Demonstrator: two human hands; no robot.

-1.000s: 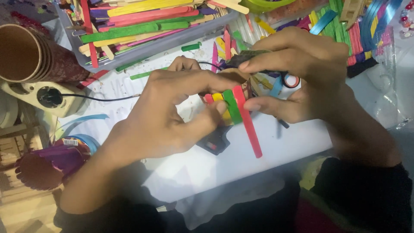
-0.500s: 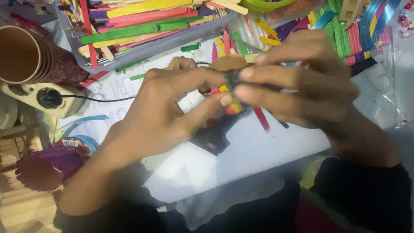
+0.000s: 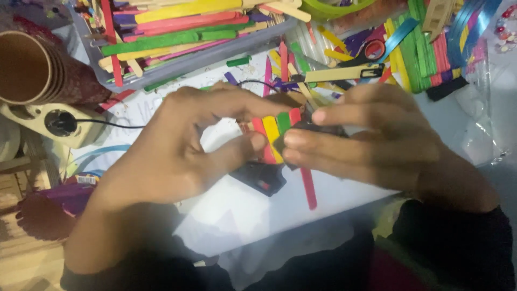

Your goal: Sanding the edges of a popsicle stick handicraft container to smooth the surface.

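My left hand (image 3: pixel 186 145) grips a small flat panel of coloured craft sticks (image 3: pixel 274 134), red, yellow and green side by side, between thumb and fingers. A longer red stick (image 3: pixel 308 187) juts down from the panel. My right hand (image 3: pixel 366 140) closes over the panel's right edge and also holds a dark tool (image 3: pixel 318 125), mostly hidden by the fingers. Both hands hover over a white sheet (image 3: pixel 242 210) on the table.
A grey tray (image 3: pixel 183 37) full of coloured sticks lies at the back. Loose sticks and green bundles (image 3: pixel 425 48) are scattered at the back right. Brown paper cups (image 3: pixel 37 70) and a power strip (image 3: pixel 59 124) with a black cable sit left. A black object (image 3: pixel 258 178) lies under the hands.
The right hand slid from covering the panel to its right edge, so the red, yellow and green sticks show again. The left hand kept its grip.
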